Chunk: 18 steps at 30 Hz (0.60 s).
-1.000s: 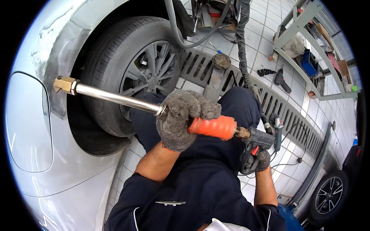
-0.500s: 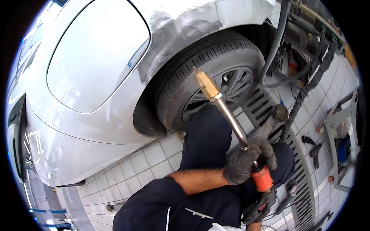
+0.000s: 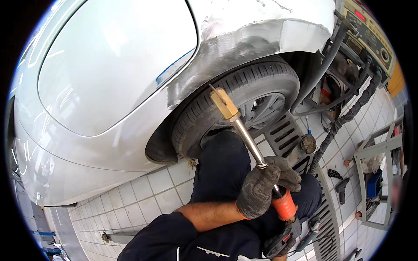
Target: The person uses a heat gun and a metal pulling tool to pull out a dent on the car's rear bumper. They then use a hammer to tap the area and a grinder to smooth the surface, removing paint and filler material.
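Note:
A dent puller runs diagonally over my knees, with a brass tip and thin pin up front, a steel shaft and an orange rear body. My left hand, in a grey knit glove, is closed round the shaft just ahead of the orange part. Low in the picture my right hand, in a dark glove, is closed on the tool's grip; the tool and the lower edge partly hide it. The pin points toward the wheel arch, where paint is ground to bare metal. It appears in front of the tyre, its contact unclear.
A white car body fills the left. A control box with thick cables stands far right. A round-headed tool, a heat gun and a floor drain grate lie right. A metal stand is beyond.
My view has shifted, so the car panel and control box show more. The dent puller has moved slightly left with both hands, and its tip now appears nearer the wheel arch edge.

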Motion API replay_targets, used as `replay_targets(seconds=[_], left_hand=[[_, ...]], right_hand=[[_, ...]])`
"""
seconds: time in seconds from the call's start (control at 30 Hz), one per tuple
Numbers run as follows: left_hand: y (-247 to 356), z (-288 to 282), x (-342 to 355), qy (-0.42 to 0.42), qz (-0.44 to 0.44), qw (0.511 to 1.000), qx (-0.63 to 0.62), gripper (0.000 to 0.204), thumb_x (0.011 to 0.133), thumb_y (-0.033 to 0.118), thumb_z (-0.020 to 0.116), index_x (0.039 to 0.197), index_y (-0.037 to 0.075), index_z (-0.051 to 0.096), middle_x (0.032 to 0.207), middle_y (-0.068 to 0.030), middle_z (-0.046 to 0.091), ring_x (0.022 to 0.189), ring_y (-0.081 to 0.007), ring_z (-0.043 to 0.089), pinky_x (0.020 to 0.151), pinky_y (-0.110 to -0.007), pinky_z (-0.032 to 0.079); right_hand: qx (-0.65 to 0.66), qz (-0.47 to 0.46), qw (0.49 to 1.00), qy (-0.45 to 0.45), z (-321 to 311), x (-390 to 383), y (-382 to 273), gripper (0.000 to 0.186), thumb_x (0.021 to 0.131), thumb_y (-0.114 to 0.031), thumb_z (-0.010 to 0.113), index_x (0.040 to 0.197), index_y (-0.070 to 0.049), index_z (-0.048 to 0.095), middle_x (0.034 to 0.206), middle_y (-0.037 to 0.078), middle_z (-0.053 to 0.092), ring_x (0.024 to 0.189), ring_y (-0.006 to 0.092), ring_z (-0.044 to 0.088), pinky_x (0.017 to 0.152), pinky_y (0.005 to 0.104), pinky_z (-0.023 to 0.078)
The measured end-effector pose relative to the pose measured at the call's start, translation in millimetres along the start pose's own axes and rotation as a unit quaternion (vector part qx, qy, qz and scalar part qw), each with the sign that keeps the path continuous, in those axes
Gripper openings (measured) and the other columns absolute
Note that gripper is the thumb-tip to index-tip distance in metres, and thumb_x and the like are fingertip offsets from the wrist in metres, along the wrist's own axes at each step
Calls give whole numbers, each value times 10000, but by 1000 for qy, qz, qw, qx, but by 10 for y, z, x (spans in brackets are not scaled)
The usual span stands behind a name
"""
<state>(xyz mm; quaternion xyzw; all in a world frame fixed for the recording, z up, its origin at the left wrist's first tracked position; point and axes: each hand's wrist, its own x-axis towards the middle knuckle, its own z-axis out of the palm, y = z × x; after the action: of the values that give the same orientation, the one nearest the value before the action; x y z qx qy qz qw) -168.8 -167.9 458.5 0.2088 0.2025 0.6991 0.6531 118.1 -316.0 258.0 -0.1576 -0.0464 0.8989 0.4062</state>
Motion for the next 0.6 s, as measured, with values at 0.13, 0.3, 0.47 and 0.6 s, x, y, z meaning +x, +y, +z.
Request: replay_targets(seconds=[0.13,0.3,0.47,0.6], left_hand=[[52,25,-14,-5,-11,1000,13,316,1056,272,527,1234,12,540,1074,-256,707,940,-355,717,874,-486,582],[51,2,32,-20,-11,1000,3,313,1060,270,518,1236,12,543,1076,-249,708,950,-348,713,889,-483,573],[47,-20,27,-20,-12,1000,4,315,1058,269,520,1239,13,546,1078,-244,709,949,-341,714,887,-482,573],[68,-4,31,-19,-19,1000,-3,309,1056,262,523,1238,13,547,1078,-242,709,947,-338,714,886,-480,574]], right_hand=[[2,8,1000,7,28,61,20,650,841,-813,509,713,-177,544,471,4,495,365,181,446,370,344,326],[2,5,1000,16,50,51,44,632,842,-807,513,753,-183,541,482,6,503,373,184,453,376,348,332],[3,4,1000,19,86,73,43,615,843,-802,517,792,-189,538,492,9,510,380,187,459,381,352,338],[3,3,1000,18,100,68,48,604,844,-797,520,824,-194,536,501,11,516,386,189,464,386,355,342]])
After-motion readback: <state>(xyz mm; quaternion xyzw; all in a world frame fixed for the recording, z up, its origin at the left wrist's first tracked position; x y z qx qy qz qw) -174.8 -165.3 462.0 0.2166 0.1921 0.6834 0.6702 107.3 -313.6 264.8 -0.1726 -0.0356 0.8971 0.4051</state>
